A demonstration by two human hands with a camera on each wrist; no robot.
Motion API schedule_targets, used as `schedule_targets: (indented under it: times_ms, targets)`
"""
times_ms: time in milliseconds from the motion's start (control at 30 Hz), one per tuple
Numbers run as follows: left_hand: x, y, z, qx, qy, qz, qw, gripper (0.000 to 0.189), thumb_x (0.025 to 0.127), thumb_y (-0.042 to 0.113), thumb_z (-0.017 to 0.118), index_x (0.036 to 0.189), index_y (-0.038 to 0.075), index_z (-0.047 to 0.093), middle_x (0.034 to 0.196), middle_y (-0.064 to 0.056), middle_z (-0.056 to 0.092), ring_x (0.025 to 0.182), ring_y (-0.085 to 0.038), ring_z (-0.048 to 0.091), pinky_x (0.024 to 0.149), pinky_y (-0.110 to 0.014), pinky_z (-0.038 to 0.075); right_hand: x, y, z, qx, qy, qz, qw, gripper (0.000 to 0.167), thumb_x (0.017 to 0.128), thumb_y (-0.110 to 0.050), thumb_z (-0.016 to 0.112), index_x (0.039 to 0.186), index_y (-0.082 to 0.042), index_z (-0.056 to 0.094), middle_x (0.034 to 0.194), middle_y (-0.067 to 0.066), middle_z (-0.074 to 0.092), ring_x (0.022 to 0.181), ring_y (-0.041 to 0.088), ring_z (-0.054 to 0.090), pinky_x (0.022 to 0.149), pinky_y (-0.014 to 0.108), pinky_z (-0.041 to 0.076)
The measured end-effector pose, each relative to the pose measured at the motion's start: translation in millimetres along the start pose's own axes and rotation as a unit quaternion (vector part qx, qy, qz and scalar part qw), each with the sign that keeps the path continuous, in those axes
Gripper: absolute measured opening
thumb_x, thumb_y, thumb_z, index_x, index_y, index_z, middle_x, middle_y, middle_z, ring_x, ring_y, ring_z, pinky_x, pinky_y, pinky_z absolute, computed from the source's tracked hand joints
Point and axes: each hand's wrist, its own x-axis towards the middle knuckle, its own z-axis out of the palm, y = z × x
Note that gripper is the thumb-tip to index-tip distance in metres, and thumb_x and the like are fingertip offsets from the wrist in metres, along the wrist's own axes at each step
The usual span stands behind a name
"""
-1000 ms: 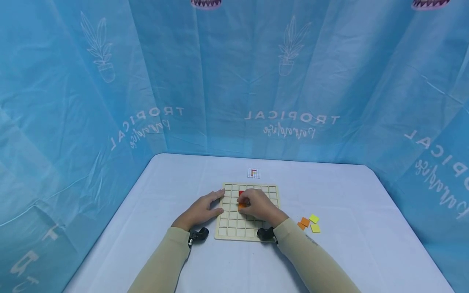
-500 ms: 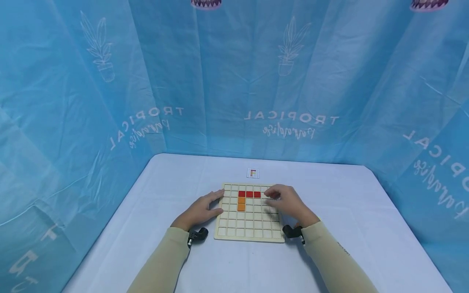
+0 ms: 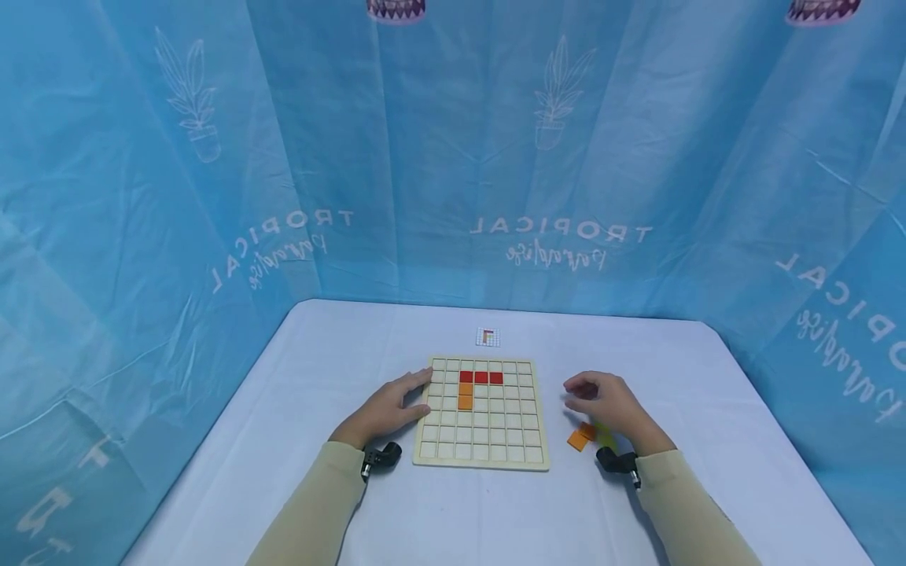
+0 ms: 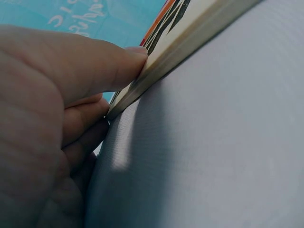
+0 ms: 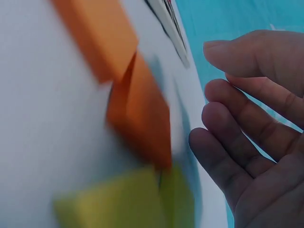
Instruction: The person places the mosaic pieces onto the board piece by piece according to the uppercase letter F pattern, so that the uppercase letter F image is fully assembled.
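Observation:
A pale wooden grid board (image 3: 488, 432) lies on the table, with three red tiles (image 3: 481, 377) in a row and two orange tiles (image 3: 465, 395) running down from the leftmost red one. My left hand (image 3: 384, 409) rests against the board's left edge, its thumb (image 4: 128, 64) touching the rim in the left wrist view. To the right of the board my right hand (image 3: 610, 405) hovers over the table with relaxed fingers and holds nothing. Just below it lie two loose orange tiles (image 3: 577, 440) and yellow tiles (image 5: 114, 202), partly hidden by the hand in the head view.
A small printed card (image 3: 487, 337) with a coloured grid pattern lies beyond the board. White cloth covers the table (image 3: 354, 346), and blue printed curtains (image 3: 439, 157) hang around its back and sides.
My right hand has left the orange tile on the board and moved right, off the board to the loose tiles. The red and orange tiles are now uncovered. My left hand stays put.

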Motion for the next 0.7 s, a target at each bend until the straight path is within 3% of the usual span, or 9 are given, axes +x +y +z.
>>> schedule_targets:
  times_ms: [300,700]
  targets:
    - [0.6,-0.9,1.1,0.007,0.003,-0.003,1.0,0.073,0.101,0.032,0.074,0.165,0.02,0.041,0.168,0.003,0.035,0.157,-0.026,0.023,0.125,-0.048,0.023,-11.3,12,-8,0.004,-0.005,0.022,0.9997,0.031,0.09,-0.017,0.087,0.118,-0.011,0.076,0.112,0.001,0.072,0.1,0.023,0.066,0.096,0.047,0.058]
    - [0.2,-1.3,0.4,0.007,-0.001,-0.002,1.0,0.073,0.102,0.033,0.074,0.165,0.02,0.04,0.168,0.004,0.034,0.156,-0.025,0.023,0.125,-0.047,0.023,-28.2,17,-18,0.012,-0.051,0.015,0.9985,0.032,0.086,-0.015,0.09,0.115,-0.014,0.077,0.111,-0.001,0.07,0.097,0.022,0.063,0.092,0.04,0.059]
